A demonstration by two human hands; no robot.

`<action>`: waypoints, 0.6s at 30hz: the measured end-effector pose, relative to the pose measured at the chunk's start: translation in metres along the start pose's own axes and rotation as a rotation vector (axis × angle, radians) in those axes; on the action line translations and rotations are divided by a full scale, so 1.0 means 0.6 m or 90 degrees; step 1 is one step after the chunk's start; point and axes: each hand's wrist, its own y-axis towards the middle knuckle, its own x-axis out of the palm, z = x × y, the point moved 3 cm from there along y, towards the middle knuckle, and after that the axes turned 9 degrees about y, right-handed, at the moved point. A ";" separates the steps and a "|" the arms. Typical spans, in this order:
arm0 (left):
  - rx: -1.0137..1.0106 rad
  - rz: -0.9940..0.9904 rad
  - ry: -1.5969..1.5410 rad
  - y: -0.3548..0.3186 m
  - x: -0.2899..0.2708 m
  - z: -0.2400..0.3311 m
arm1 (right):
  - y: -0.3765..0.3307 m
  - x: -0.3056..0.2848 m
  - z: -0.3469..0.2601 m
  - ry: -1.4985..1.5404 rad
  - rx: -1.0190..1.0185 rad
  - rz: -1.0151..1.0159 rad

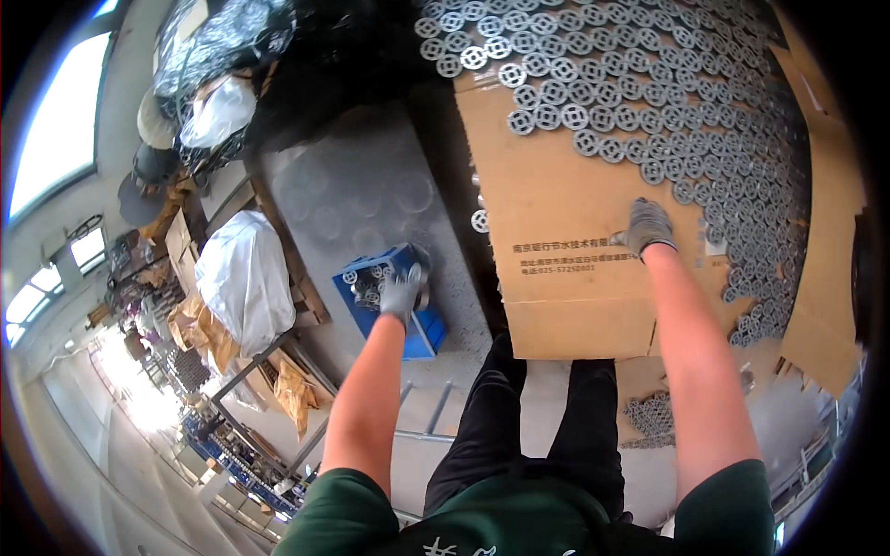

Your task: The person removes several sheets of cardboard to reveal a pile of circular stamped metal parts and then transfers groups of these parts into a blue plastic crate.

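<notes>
The left hand [400,295], in a grey knit glove, reaches into a blue rectangular plastic bin [425,334] among small grey round discs with cut-out openings [350,277]; its fingers are hidden, so I cannot tell whether they grip anything. The right hand [649,227], gloved alike, hangs palm-down over a flat brown cardboard sheet [556,190], thumb spread from the fingers, nothing visible between them.

The step in hand looks like picking discs from the bin, with more discs in staggered rows [603,119] on the cardboard's far and right parts. A move from here calls for a sure pinch and a lift clear of the bin's wall (the hand itself covers part of it).

Bare cardboard leaves room left of the right hand and toward the body. Its left edge borders a dark gap before the dark grey tabletop [324,190] under the bin; its near edge stops at the black trousers [584,408].
</notes>
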 end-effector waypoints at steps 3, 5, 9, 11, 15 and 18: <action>-0.133 0.065 -0.251 -0.024 0.004 -0.258 | -0.012 -0.006 -0.031 0.018 0.047 -0.029; -0.272 0.193 -0.389 -0.062 0.045 -0.333 | -0.010 0.000 -0.014 0.004 0.095 -0.035; -0.224 0.176 0.143 -0.086 0.104 -0.194 | -0.003 0.016 0.038 -0.076 0.129 -0.010; -0.028 0.254 0.142 -0.082 0.077 -0.068 | -0.010 0.004 0.001 -0.027 0.129 -0.036; 0.354 0.307 0.233 -0.107 0.098 0.309 | -0.012 -0.003 0.010 -0.011 0.130 -0.024; 0.486 0.281 0.287 -0.118 0.089 0.523 | -0.014 -0.004 -0.007 0.007 0.121 -0.021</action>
